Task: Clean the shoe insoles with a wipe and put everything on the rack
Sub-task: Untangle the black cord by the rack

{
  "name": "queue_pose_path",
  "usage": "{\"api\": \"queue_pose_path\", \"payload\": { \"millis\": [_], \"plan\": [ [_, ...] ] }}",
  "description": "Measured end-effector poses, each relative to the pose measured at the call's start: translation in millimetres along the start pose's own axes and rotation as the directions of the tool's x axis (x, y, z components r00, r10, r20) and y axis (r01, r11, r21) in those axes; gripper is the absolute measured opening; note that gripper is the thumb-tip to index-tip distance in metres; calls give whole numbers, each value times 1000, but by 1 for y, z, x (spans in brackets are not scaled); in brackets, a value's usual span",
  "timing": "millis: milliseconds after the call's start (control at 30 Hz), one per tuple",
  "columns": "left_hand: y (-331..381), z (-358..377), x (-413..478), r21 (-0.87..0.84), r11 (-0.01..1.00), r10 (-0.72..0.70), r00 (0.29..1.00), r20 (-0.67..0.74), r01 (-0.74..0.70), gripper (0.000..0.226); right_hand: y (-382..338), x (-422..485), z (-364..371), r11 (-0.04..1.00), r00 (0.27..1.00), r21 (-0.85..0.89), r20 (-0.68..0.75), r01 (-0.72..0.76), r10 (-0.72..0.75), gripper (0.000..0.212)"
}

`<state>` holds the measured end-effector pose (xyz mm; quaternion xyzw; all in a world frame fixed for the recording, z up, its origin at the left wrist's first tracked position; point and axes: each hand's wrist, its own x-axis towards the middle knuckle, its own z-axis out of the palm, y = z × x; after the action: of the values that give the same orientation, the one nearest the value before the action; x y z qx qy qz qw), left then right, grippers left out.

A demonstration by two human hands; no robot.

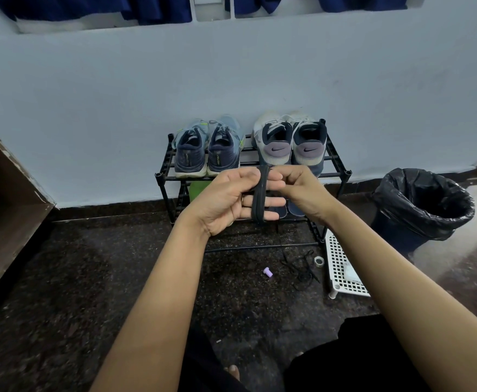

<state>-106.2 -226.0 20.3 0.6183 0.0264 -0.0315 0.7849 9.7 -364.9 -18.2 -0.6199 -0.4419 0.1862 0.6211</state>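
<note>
A black shoelace (260, 193) is wound in a loop around the straight fingers of my left hand (223, 202), whose thumb presses it at the top. My right hand (302, 190) pinches the lace's upper end. Both hands hover in front of a black two-tier rack (163, 176). On its top shelf stand a blue pair of sneakers (206, 148) and a white-and-grey pair (291, 142). A green insole (199, 190) and dark insoles (291, 210) lie on the lower shelf, partly hidden behind my hands.
On the dark floor lie a second black lace (302, 268), a small purple piece (267, 272) and a tape roll (319, 261). A white perforated tray (341, 267) sits right of them, and a black-lined bin (423, 205) beyond. A brown cabinet (2, 199) stands at the left.
</note>
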Motion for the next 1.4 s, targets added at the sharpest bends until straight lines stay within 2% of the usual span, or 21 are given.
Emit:
{"api": "queue_pose_path", "payload": {
  "millis": [133, 300, 467, 567, 767, 933, 967, 1033, 1133, 1267, 1400],
  "plan": [
    [-2, 0, 4, -83, 992, 92, 992, -86, -99, 27, 0, -6, 9, 984, 979, -27, 95, -178, 180, 25],
    [-5, -3, 8, -129, 972, 172, 969, -177, -196, 26, 1, -12, 12, 927, 904, 6, 224, -375, 364, 15],
    [-9, -7, 15, -28, 966, 239, 934, -266, -255, 25, -6, -16, 10, 861, 785, -115, 365, -496, 501, 16],
    [-12, -9, 17, 52, 966, 257, 926, -277, -252, 24, -14, -16, 8, 850, 785, -64, 354, -523, 509, 17],
    [-16, -10, 18, 195, 952, 274, 939, -206, -235, 24, -42, -20, 7, 884, 865, 97, 279, -457, 417, 24],
    [-19, -9, 17, 291, 941, 215, 969, -125, -171, 32, -54, -15, 9, 912, 943, 243, 121, -332, 311, 16],
    [-20, -9, 17, 319, 935, 199, 973, -117, -153, 27, -56, -13, 9, 919, 953, 254, 89, -301, 288, 15],
    [-22, -7, 17, 336, 933, 171, 980, -99, -129, 18, -58, -8, 8, 919, 965, 299, 20, -255, 261, 15],
    [-21, -3, 16, 276, 957, 110, 991, -77, -85, 21, -63, 0, 5, 904, 965, 370, -64, -213, 254, 17],
    [-20, -4, 14, 263, 963, 73, 997, -22, -65, 28, -63, 12, -5, 915, 961, 380, -172, -137, 216, 16],
    [-18, -5, 12, 240, 969, 66, 998, 5, -65, 28, -54, 18, -14, 975, 953, 208, -268, -82, 137, 17]
  ]
}}
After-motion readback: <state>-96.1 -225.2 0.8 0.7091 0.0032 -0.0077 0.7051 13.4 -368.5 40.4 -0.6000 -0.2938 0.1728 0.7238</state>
